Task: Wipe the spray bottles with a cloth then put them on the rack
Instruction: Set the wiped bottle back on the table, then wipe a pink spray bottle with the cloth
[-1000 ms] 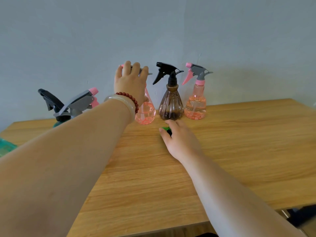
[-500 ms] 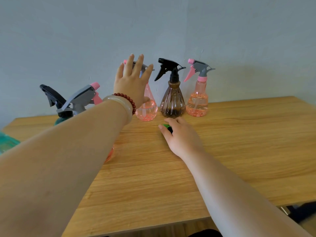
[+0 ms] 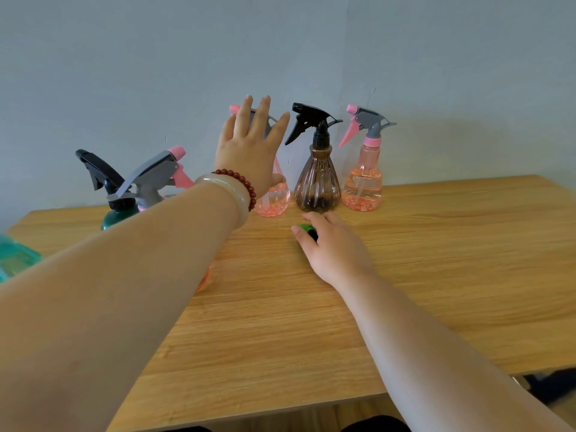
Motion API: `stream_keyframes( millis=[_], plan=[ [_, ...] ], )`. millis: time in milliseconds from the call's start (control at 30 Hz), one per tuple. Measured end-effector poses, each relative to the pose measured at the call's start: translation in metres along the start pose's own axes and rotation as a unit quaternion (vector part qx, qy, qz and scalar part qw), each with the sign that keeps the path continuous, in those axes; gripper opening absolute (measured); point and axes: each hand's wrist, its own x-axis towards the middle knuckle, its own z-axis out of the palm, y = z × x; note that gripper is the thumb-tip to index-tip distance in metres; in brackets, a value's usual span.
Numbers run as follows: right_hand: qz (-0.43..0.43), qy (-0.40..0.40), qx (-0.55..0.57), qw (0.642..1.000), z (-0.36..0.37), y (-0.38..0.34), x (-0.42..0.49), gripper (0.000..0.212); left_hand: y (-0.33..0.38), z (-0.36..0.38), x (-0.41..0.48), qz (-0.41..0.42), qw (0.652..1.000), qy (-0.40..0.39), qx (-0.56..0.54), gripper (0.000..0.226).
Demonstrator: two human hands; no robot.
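Three spray bottles stand in a row by the wall: a round pink bottle (image 3: 274, 202), a ribbed brown bottle (image 3: 317, 185) with a black trigger, and a slim pink bottle (image 3: 363, 179) with a grey trigger. My left hand (image 3: 251, 151) hovers in front of the round pink bottle with fingers straight and spread, holding nothing. My right hand (image 3: 332, 244) rests on the table just in front of the brown bottle, fingers curled around a small green and black object (image 3: 307, 229) that is mostly hidden. No cloth or rack is visible.
At the left, behind my forearm, stand a dark green bottle (image 3: 117, 218) with a black trigger and a bottle with a grey and pink trigger (image 3: 152, 179). A teal object (image 3: 15, 258) sits at the left edge. The wooden table (image 3: 452, 260) ends near my body.
My left hand let go of the round pink bottle's trigger head, lifted and spread its fingers. My right hand has stayed on the green object.
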Motion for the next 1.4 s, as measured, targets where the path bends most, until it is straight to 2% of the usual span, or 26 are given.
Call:
stream_keyframes(
  millis=[167,333,700,767,900,967,1067,1167,1300,1400],
  plan=[
    [0.003,-0.008,-0.015,1.0,-0.001,-0.002,-0.002,0.052,0.007,-0.009,-0.027,0.01,0.999,0.016,-0.032,0.089],
    [0.005,-0.019,-0.031,0.999,-0.003,-0.006,-0.004,0.049,0.01,-0.014,-0.066,0.014,0.997,-0.001,-0.078,0.072],
    [-0.021,-0.02,-0.114,0.993,-0.005,-0.019,-0.019,0.055,-0.004,-0.03,-0.137,0.018,0.991,0.053,-0.122,0.061],
    [-0.036,-0.015,-0.114,0.993,-0.005,-0.021,-0.023,0.053,-0.011,-0.03,-0.148,0.027,0.986,0.078,-0.143,0.056],
    [-0.073,-0.007,-0.078,0.994,-0.007,-0.02,-0.03,0.047,-0.029,-0.026,-0.176,0.089,0.968,0.179,-0.153,0.044],
    [-0.085,-0.005,-0.058,0.995,-0.007,-0.021,-0.032,0.046,-0.038,-0.023,-0.191,0.091,0.96,0.214,-0.159,0.04],
    [-0.087,-0.016,-0.031,0.996,-0.009,-0.023,-0.035,0.045,-0.048,-0.02,-0.212,0.047,0.951,0.244,-0.183,0.035],
    [-0.08,-0.037,-0.034,0.996,-0.011,-0.027,-0.037,0.048,-0.059,-0.017,-0.226,-0.032,0.947,0.224,-0.227,0.036],
    [-0.064,-0.057,-0.054,0.995,-0.011,-0.031,-0.037,0.05,-0.067,-0.015,-0.23,-0.126,0.94,0.153,-0.276,0.042],
    [-0.058,-0.052,-0.056,0.995,-0.011,-0.031,-0.037,0.05,-0.065,-0.018,-0.223,-0.184,0.919,0.067,-0.343,0.059]
  ],
)
